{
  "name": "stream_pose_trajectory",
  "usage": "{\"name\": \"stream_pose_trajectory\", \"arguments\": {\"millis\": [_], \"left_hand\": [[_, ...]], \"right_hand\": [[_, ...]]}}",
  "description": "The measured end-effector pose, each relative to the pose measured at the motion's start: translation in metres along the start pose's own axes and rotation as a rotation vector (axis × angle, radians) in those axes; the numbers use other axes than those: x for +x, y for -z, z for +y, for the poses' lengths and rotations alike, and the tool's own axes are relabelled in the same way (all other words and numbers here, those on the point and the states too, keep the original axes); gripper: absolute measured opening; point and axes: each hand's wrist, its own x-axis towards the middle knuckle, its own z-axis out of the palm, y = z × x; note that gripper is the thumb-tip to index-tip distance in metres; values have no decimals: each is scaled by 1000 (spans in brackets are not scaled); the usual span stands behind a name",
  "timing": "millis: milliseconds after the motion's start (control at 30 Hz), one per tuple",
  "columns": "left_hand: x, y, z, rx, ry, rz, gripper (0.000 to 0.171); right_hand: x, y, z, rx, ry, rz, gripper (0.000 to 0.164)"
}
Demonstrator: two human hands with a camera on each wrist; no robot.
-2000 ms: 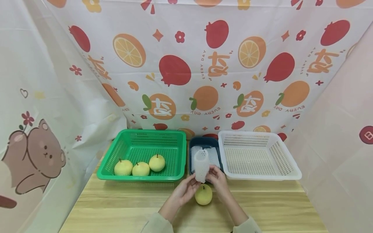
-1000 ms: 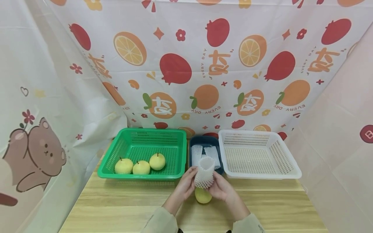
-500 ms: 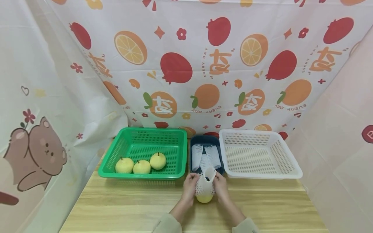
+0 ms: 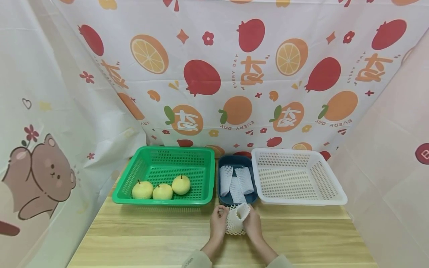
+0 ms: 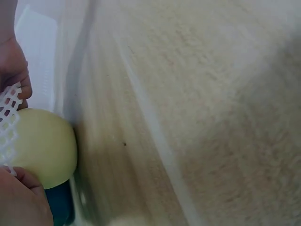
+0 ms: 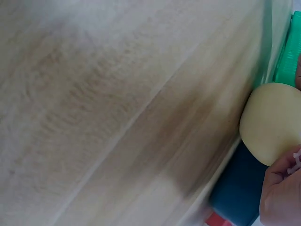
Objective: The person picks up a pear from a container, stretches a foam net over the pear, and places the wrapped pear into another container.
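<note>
A white foam net sleeve [image 4: 236, 220] stands at the front of the table, pulled down over a pale yellow pear [image 5: 47, 146]. The pear is hidden under the net in the head view, while both wrist views show its bare lower side. My left hand [image 4: 219, 223] pinches the net's left edge, its fingertips against the pear in the left wrist view. On the other side, my right hand [image 4: 253, 225] pinches the net near its loose upper opening, which leans to the right. Net strands show between the right fingers [image 6: 282, 165].
Behind the hands, a dark blue tray [image 4: 236, 160] holds several folded foam nets [image 4: 244, 180]. A green basket [image 4: 164, 202] with 3 pears [image 4: 181, 185] stands to the left, and a white basket [image 4: 301, 201] to the right. Wooden tabletop [image 4: 151, 238] lies in front.
Both hands have lowered the foam net from above the pear down around it. The pear's yellow top, then its lower part, has disappeared under the net in the head view.
</note>
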Motion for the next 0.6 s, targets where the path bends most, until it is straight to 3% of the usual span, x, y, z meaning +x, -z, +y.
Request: {"name": "stream_pose_trajectory", "arguments": {"millis": [300, 600], "left_hand": [[1, 1, -8, 31, 17, 5, 11], [4, 0, -15, 81, 9, -30, 12]], "right_hand": [[3, -3, 3, 141, -241, -54, 10], [0, -7, 17, 219, -226, -45, 11]]}}
